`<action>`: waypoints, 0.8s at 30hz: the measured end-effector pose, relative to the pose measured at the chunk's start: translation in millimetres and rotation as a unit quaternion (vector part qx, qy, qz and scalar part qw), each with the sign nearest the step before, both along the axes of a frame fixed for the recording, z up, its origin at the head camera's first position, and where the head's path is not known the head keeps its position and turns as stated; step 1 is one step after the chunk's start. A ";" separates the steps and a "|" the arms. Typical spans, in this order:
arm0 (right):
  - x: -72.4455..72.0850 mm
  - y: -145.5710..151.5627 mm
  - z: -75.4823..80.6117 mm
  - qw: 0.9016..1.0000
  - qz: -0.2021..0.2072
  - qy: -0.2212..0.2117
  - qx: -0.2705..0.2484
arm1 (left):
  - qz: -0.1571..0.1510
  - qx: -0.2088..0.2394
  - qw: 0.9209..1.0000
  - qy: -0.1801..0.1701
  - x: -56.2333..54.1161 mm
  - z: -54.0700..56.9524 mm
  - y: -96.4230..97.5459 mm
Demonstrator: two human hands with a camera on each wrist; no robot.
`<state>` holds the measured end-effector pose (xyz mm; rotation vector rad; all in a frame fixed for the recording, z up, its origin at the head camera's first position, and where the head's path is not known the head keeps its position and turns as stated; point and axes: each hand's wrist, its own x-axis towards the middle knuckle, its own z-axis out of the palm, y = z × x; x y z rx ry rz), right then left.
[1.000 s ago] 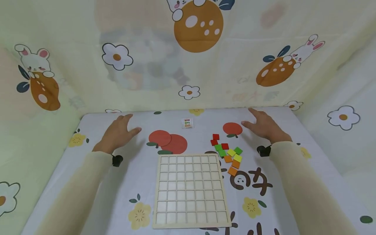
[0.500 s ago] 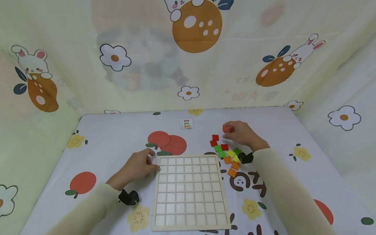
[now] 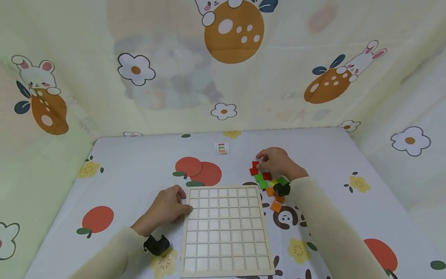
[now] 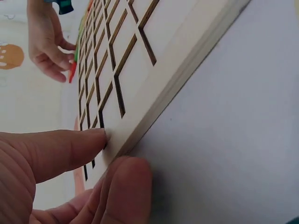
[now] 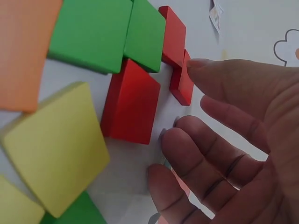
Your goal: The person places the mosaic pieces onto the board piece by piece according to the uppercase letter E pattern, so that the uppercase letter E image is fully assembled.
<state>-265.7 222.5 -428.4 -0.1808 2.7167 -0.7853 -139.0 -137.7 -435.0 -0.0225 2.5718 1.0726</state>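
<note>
A pale wooden grid board (image 3: 224, 235) lies flat on the table. My left hand (image 3: 170, 205) grips its left edge near the far corner, thumb (image 4: 88, 142) on top of the frame and fingers against the side. My right hand (image 3: 277, 161) is over the far end of a loose cluster of square tiles, thumb and fingers apart. Its thumb tip overlaps a red tile (image 5: 185, 85) in the right wrist view; contact cannot be told. Another red tile (image 5: 135, 107), a green tile (image 5: 91, 32) and a yellow tile (image 5: 58, 147) lie nearby.
Orange tiles (image 3: 276, 206) lie at the near end of the cluster, right of the board. A small card with a coloured grid pattern (image 3: 221, 148) lies toward the back of the table. Printed cloth (image 3: 174, 89) hangs behind and at both sides.
From raised and spread over the back of the table, both hands have come inward. The left has taken hold of the board's edge; the right has moved left to the red tiles.
</note>
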 end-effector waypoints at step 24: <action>-4.0 -7.5 1.5 1.000 0.010 -0.005 0.021 | 0.034 0.043 0.998 0.027 10.9 -9.8 3.6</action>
